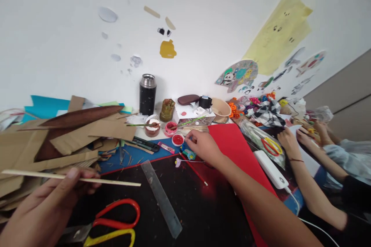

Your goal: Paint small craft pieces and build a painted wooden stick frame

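Note:
My left hand [58,197] is closed on a thin wooden stick [116,181], pinched between thumb and fingers and lying roughly level. Below it are scissors [116,222] with red and yellow handles, and a clear ruler [162,200] lies to their right. My right hand [203,144] reaches over the table with curled fingers; whatever they hold, if anything, is hidden. Beside its fingertips are an open red pot or lid [177,139] and a small blue-green item [189,154]. A red pencil [195,171] lies under the right wrist.
Cardboard scraps [72,135] pile up at left. A black flask [147,96], a jar with a brush [152,126] and a box cutter [145,144] stand or lie near the wall. Red paper [232,142] and a white power strip [272,170] are right, beside another person's hands [290,144].

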Tool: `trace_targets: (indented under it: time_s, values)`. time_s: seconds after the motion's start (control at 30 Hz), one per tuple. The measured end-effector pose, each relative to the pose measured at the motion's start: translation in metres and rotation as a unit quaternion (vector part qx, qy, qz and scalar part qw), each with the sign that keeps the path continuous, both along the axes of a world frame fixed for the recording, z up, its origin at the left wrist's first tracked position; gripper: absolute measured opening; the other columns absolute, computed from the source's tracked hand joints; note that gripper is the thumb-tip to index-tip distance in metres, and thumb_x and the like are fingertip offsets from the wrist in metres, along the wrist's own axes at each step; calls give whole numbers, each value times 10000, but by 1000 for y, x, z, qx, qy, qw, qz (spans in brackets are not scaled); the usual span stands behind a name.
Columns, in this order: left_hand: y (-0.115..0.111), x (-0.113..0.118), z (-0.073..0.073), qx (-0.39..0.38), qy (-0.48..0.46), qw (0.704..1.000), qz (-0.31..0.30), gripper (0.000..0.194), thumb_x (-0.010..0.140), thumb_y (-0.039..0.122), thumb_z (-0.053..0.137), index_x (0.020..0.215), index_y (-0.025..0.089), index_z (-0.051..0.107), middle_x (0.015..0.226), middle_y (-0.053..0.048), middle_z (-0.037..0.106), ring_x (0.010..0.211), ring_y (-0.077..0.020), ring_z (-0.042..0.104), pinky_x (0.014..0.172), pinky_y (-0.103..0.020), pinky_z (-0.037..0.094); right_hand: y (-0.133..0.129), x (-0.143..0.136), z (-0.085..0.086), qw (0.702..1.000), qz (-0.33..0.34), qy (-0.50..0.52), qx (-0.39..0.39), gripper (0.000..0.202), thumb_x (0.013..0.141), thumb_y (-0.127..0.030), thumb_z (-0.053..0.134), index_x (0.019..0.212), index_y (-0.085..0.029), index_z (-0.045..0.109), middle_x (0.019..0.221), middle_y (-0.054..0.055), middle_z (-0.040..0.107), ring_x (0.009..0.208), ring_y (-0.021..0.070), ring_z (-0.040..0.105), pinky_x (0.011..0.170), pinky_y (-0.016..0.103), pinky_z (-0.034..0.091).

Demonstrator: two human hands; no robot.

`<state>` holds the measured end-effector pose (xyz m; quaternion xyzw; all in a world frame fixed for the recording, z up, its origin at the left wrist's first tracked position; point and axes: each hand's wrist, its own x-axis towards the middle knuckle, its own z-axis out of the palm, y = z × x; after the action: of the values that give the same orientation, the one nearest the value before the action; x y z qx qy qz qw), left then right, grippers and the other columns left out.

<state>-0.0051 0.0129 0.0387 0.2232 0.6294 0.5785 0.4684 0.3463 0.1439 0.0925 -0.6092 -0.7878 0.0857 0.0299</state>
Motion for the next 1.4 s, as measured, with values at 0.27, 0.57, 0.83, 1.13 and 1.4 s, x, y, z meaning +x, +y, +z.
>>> trace_targets:
  time_s: [0.27,0.57,0.83,1.13,1.4]
  values:
    - [-1,22,30,22,-22,998,-46,667,426,767,990,714,186,837,719,-74,802,652,-214,672,630,-321,595,-63,-89,-33,783,-20,571,-246,274,879,-470,774,879,-227,647,518,-117,485,372,92,389,404,228,284]
    - [-3,17,16,78,13,984,-158,590,648,713,947,907,193,844,796,-57,800,660,-187,693,642,-307,577,-79,-156,-37,685,-12,661,-305,369,796,-505,875,852,-208,664,493,-122,505,354,63,356,357,211,254]
    - [-2,19,11,97,42,980,-168,557,679,694,929,888,201,776,656,6,713,597,-163,633,614,-288,523,-91,-171,-50,713,3,641,-285,375,849,-547,819,855,-224,630,548,-95,562,360,69,389,374,212,251]
    - [-6,26,23,66,96,975,-191,587,670,751,876,865,214,745,653,8,688,595,-181,628,623,-307,528,-98,-160,-59,785,47,591,-182,214,935,-426,724,889,-220,688,595,-59,548,523,116,420,497,231,302]
    - [-6,27,19,81,61,973,-207,539,700,691,895,811,201,699,689,13,675,554,-139,579,570,-270,483,-90,-146,-50,751,75,622,-207,256,966,-471,688,959,-216,671,553,-90,534,429,99,429,455,231,327]
